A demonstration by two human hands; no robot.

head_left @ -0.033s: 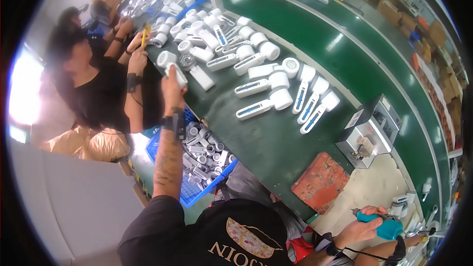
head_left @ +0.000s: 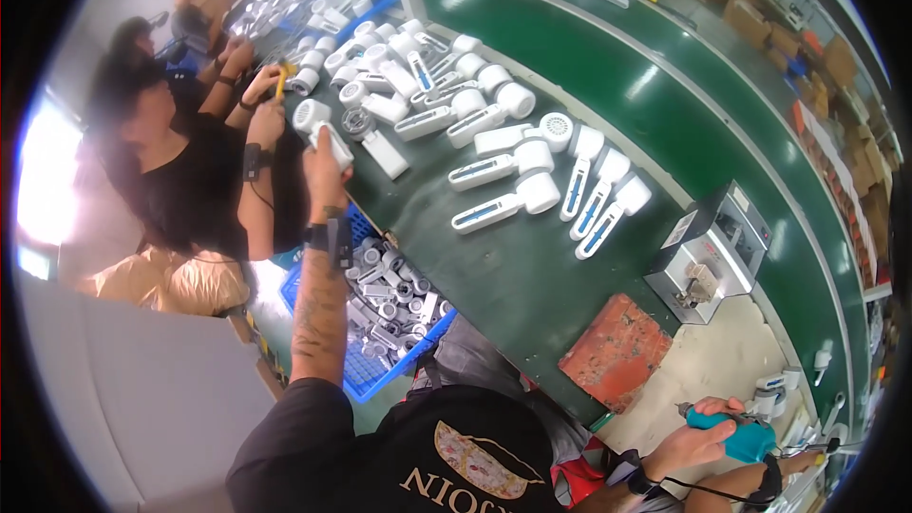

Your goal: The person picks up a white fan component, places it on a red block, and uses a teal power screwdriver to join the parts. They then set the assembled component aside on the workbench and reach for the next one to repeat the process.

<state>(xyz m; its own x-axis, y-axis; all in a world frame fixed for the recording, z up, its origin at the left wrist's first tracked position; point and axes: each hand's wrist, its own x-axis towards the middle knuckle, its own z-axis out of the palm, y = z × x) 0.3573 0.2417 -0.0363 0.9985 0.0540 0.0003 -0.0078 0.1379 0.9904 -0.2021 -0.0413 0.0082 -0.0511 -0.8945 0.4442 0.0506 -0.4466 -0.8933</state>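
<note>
My left hand (head_left: 325, 166) is closed around the handle of a white handheld device with a round head (head_left: 312, 116), at the table's left edge. Just right of it lies a similar device with an open round head (head_left: 358, 123). My right hand (head_left: 692, 446) grips a teal electric screwdriver (head_left: 746, 437) at the lower right, its tip pointing left. Several finished-looking white devices (head_left: 503, 209) with blue strips on their handles rest in the middle of the green table (head_left: 446, 266).
A blue crate (head_left: 418, 351) of grey and white parts stands below the table edge. A red worn plate (head_left: 616, 351) and a metal fixture box (head_left: 698, 275) sit at the right. Co-workers (head_left: 142, 133) work on the left. A green conveyor (head_left: 589, 66) runs behind.
My left hand and the device in it have shifted slightly left and down in the picture. My right hand keeps its place on the screwdriver.
</note>
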